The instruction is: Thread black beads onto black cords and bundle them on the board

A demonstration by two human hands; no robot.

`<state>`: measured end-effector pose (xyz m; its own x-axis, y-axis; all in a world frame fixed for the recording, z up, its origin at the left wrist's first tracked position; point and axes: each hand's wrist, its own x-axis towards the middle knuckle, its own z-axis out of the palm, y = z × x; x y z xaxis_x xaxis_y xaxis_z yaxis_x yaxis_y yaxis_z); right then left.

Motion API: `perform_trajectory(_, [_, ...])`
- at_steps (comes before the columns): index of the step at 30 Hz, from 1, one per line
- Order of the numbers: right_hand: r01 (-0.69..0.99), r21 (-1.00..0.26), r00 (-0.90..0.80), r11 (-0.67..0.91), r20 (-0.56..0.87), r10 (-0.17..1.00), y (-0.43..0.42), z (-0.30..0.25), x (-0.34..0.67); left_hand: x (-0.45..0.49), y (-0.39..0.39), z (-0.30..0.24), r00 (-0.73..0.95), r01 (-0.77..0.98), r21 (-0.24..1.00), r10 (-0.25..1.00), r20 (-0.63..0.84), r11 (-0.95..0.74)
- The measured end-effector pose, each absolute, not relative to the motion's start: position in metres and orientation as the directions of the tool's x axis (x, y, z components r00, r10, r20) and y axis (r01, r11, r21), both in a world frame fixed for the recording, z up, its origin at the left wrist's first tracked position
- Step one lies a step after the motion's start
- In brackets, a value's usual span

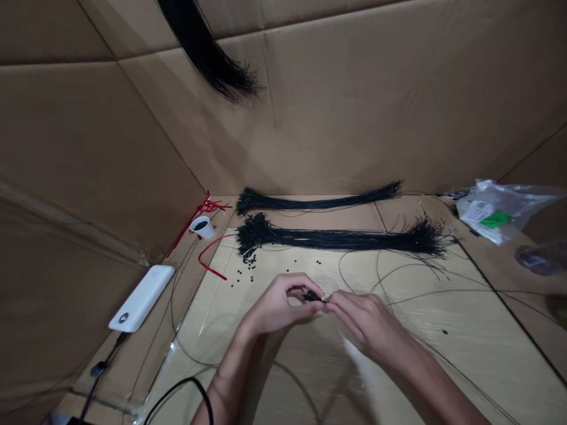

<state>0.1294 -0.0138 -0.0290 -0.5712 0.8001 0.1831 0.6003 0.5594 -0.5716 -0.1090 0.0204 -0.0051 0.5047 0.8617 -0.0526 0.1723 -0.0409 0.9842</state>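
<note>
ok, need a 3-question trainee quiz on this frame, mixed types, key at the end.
1. True or false: the white cup stands to the right of the plastic bag.
2. What do the left hand and right hand have between their fingers?
A) a red cord
B) a small dark piece
C) a green label
3. Fill in: ___ bundles of black strands lie on the work surface.

Key:
1. False; the cup is on the left side of the picture, the bag on the right.
2. B.
3. Two; the hanging bundle above is not counted.
</note>
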Motion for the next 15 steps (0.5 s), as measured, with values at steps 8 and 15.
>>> perform_trajectory(8, [0.489,-0.772,-0.437,0.407,0.187,0.88,-0.021,-0.048,0.119,-0.18,0.087,-0.028,-0.376,0.639,0.741,0.924,0.069,0.205])
perform_trajectory(15, [0.406,-0.833,-0.415,0.376,0.198,0.888,-0.022,-0.055,0.113,-0.197,0.109,-0.039,-0.467,0.592,0.753,0.884,0.031,0.287])
